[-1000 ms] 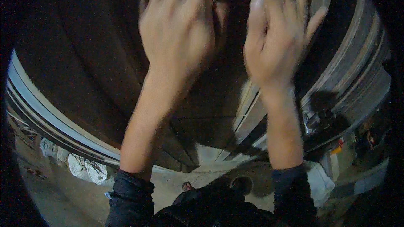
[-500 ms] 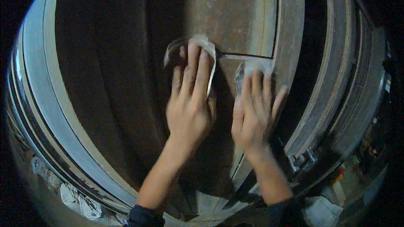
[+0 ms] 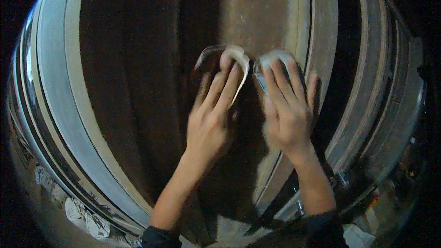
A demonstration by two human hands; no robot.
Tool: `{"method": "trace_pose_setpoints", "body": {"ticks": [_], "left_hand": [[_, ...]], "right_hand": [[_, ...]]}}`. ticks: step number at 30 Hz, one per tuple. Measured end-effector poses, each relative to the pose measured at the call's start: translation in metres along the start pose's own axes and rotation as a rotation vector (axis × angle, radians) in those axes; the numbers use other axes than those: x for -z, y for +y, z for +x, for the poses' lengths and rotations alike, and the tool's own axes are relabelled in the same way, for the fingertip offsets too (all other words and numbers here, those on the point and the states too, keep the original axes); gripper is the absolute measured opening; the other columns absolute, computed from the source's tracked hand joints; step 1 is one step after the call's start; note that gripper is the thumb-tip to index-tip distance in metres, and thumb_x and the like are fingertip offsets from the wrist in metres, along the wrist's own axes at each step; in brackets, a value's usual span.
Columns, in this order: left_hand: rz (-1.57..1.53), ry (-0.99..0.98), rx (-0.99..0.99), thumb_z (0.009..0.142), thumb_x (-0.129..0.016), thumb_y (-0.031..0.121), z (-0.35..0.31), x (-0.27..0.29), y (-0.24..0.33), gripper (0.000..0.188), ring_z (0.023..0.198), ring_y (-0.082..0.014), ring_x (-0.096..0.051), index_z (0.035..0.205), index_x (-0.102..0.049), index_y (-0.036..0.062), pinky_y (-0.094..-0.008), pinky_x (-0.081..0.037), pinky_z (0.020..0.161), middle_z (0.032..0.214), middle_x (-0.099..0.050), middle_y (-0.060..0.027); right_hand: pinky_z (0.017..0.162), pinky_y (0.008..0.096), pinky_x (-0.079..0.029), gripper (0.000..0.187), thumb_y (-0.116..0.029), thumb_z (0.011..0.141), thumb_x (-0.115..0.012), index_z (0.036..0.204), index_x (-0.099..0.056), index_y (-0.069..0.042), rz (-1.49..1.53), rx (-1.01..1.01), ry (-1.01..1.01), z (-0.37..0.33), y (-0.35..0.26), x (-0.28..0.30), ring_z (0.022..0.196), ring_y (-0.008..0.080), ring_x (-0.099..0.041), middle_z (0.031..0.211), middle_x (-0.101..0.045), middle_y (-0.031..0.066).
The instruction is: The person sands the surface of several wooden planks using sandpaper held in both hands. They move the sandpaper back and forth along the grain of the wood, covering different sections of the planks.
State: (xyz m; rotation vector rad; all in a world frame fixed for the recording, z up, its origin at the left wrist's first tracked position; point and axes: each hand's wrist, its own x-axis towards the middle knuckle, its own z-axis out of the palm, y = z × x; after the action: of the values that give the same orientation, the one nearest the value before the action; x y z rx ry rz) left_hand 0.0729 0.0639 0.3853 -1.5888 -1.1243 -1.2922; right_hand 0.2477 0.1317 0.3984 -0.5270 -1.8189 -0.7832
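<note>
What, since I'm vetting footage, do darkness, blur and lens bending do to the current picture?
Head view: darkness hides detail left of the left hand, the brown panel ahead is dimly lit; head view: the right hand and pale item under it are blurred; head view: the pale-blue strip bows outward.

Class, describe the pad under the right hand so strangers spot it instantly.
Find the long brownish panel up the middle, then the right hand over it. Beneath that hand is a pale pad; its bluish left edge distinguishes it from the cream-rimmed pad under the left hand.
</note>
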Motion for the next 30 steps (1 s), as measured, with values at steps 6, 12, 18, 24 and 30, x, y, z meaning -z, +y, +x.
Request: {"method": "trace_pose_setpoints", "body": {"ticks": [6,12,18,24,30], "left_hand": [[0.156,-0.008,-0.001,0.079,-0.055,0.002,-0.001,0.020,0.006,0.060,0.127,-0.0326,-0.051,0.138,-0.051,0.0064,-0.0394,-0.043,0.104,0.138,-0.053,-0.0106],[0.136,-0.073,-0.050,0.080,-0.053,0.003,0.000,0.034,-0.003,0.062,0.127,-0.0361,-0.049,0.141,-0.047,0.0067,-0.0414,-0.042,0.105,0.145,-0.046,-0.0133],[0.363,0.085,-0.019,0.086,-0.051,0.011,-0.007,0.037,0.016,0.056,0.121,-0.0297,-0.052,0.142,-0.048,0.0141,-0.0322,-0.045,0.093,0.149,-0.044,-0.0051],[0.495,-0.009,0.000,0.089,-0.055,0.022,-0.001,0.041,0.008,0.052,0.120,-0.0223,-0.052,0.141,-0.051,0.0168,-0.0360,-0.033,0.099,0.152,-0.040,-0.0007],[0.149,0.065,-0.060,0.089,-0.050,0.012,-0.005,0.054,0.008,0.056,0.142,-0.0362,-0.031,0.143,-0.041,-0.0012,-0.0419,-0.025,0.117,0.152,-0.034,-0.0199]], "right_hand": [[0.114,0.0624,-0.007,0.041,-0.021,0.096,-0.047,0.134,-0.057,-0.007,-0.012,0.048,-0.028,0.006,-0.020,0.016,0.142,0.0298,-0.034,0.147,-0.048,0.0069],[0.114,0.0634,-0.008,0.042,-0.019,0.095,-0.046,0.134,-0.056,-0.005,-0.089,0.143,-0.058,0.019,-0.020,0.022,0.142,0.0309,-0.033,0.149,-0.044,0.0080],[0.114,0.0618,-0.009,0.043,-0.022,0.094,-0.049,0.132,-0.057,-0.003,-0.102,0.012,-0.004,0.008,-0.062,0.030,0.142,0.0327,-0.032,0.150,-0.043,0.0091],[0.115,0.0581,-0.007,0.050,-0.024,0.095,-0.047,0.142,-0.048,-0.009,-0.151,-0.049,0.010,0.023,-0.066,0.020,0.136,0.0352,-0.034,0.153,-0.038,0.0089],[0.116,0.0560,-0.002,0.049,-0.027,0.099,-0.040,0.143,-0.046,-0.005,-0.119,-0.049,0.023,0.009,-0.086,0.023,0.142,0.0375,-0.027,0.155,-0.033,0.0139]]}}
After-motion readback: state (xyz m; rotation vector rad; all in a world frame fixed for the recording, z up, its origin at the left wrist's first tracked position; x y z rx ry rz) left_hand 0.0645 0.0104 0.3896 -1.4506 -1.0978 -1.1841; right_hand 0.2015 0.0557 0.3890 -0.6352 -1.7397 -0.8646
